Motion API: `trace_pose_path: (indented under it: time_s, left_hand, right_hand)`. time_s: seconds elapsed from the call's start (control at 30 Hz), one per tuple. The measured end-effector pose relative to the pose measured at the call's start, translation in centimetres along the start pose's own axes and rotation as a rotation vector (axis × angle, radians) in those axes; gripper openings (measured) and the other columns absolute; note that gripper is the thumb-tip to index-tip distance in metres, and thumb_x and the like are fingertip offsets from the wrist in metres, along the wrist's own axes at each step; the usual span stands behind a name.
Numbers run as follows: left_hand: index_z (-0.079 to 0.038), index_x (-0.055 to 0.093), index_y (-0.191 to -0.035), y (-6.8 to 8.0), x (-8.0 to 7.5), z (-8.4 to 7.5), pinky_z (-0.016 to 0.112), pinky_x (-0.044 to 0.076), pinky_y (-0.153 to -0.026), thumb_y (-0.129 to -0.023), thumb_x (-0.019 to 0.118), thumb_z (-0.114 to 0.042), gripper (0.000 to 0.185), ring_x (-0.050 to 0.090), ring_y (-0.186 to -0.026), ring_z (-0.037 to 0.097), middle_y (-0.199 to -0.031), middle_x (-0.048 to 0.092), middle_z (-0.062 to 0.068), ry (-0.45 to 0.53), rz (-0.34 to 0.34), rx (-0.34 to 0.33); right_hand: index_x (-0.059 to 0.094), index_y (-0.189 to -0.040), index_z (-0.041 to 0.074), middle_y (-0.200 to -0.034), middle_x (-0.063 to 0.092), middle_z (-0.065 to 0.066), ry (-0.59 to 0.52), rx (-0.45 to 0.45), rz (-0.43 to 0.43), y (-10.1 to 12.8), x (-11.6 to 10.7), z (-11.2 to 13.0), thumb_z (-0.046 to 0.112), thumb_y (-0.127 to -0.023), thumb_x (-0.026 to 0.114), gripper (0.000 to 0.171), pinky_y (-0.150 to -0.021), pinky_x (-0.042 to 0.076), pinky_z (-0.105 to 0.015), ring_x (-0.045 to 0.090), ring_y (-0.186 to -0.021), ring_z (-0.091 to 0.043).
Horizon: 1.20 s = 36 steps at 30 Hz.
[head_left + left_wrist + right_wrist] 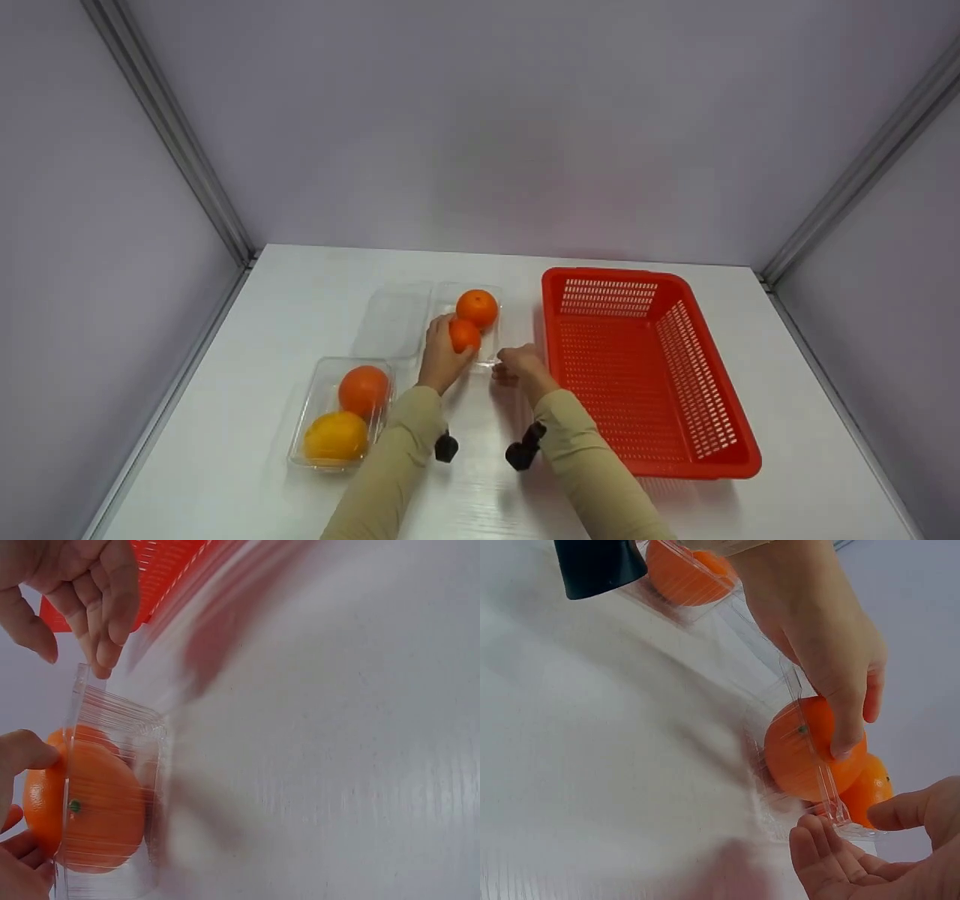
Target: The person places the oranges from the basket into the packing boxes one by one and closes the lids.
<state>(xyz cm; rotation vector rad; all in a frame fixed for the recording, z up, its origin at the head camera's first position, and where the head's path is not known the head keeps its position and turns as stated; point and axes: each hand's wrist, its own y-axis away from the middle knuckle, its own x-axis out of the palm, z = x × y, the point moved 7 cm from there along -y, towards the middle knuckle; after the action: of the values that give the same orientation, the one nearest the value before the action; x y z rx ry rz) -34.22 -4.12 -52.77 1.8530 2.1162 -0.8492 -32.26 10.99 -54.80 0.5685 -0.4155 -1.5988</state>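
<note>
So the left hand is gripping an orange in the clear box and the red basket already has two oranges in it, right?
Not quite. The left hand does grip an orange in the clear box, but the head view shows the red basket empty.

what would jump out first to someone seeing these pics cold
The big red basket at the table's right, empty as far as the head view shows. Next, the left hand gripping an orange in the open clear container mid-table, with the right hand at its near edge. Front left, another clear tray holds an orange and a yellower fruit.
</note>
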Motion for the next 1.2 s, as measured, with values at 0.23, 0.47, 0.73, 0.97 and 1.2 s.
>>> trace_pose_path:
  time_s: [0.23,0.47,0.73,0.97,1.2]
  left_hand:
    - [0.006,0.052,-0.125,0.3,-1.2,-0.1,0.047,0.043,-0.110,-0.082,0.064,0.002,0.045,0.053,-0.122,0.036,-0.125,0.055,0.023,0.033,-0.100,-0.088]
    - [0.006,0.056,-0.118,1.4,-1.6,-0.1,0.047,0.045,-0.107,-0.082,0.061,0.004,0.037,0.055,-0.117,0.036,-0.119,0.058,0.023,0.075,-0.197,-0.144]
    - [0.008,0.059,-0.111,2.7,-2.3,0.1,0.048,0.050,-0.097,-0.081,0.060,0.008,0.030,0.060,-0.105,0.037,-0.109,0.062,0.025,0.126,-0.320,-0.150]
    - [0.008,0.060,-0.109,3.4,-2.4,0.7,0.047,0.053,-0.092,-0.084,0.058,0.008,0.025,0.061,-0.099,0.035,-0.104,0.063,0.024,0.203,-0.364,-0.177]
    - [0.006,0.062,-0.105,4.0,-2.6,2.2,0.043,0.055,-0.087,-0.084,0.060,0.006,0.021,0.062,-0.092,0.031,-0.101,0.064,0.022,0.266,-0.392,-0.338]
  right_hand:
    - [0.058,-0.116,-0.015,-0.059,0.058,-0.003,-0.017,0.022,-0.003,-0.7,0.4,-0.6,-0.003,-0.088,0.048,0.031,-0.059,0.056,-0.023,0.057,-0.052,-0.008]
    - [0.060,-0.114,-0.015,-0.057,0.057,-0.004,-0.113,0.025,-0.037,-0.8,0.8,-1.1,-0.002,-0.092,0.049,0.028,-0.054,0.055,-0.023,0.056,-0.050,-0.008]
    - [0.058,-0.116,-0.015,-0.058,0.058,-0.004,-0.198,0.048,-0.104,-0.6,0.7,-1.3,-0.003,-0.093,0.046,0.029,-0.056,0.057,-0.023,0.058,-0.050,-0.009]
    - [0.057,-0.117,-0.016,-0.055,0.058,-0.003,-0.271,0.022,-0.133,-0.6,0.5,-1.5,-0.006,-0.090,0.043,0.032,-0.058,0.059,-0.025,0.059,-0.049,-0.008]
    - [0.059,-0.115,-0.016,-0.057,0.059,-0.004,-0.277,0.005,-0.129,-0.5,0.5,-1.6,-0.006,-0.090,0.046,0.030,-0.060,0.060,-0.027,0.059,-0.050,-0.009]
